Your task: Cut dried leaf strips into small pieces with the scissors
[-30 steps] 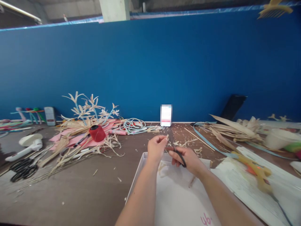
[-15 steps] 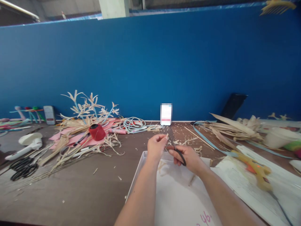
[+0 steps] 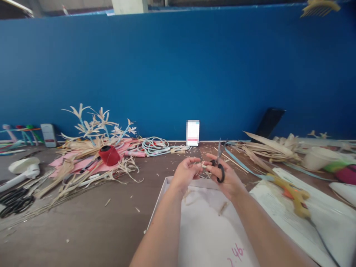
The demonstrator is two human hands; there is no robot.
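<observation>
Above the far end of a white box lid (image 3: 211,222), my left hand (image 3: 185,174) pinches a small pale piece of dried husk (image 3: 204,165). Its exact shape is too small to make out. My right hand (image 3: 229,180) carries black-handled scissors (image 3: 220,168), which hang on its fingers with the blades pointing up and away from the pale piece. The right thumb and a fingertip reach to the same piece from the other side. A few pale scraps (image 3: 223,207) lie inside the lid.
On the left are husk flowers on blue stems (image 3: 105,128), a red thread spool (image 3: 109,155) and black scissors (image 3: 16,202). A yellow glue gun (image 3: 296,196) rests on white sheets at right, its cord trailing forward. A lit phone (image 3: 193,133) stands against the blue partition.
The scissors have turned upright in my right hand, away from the pale piece. The right thumb and finger have come to the piece. The view has shifted slightly right.
</observation>
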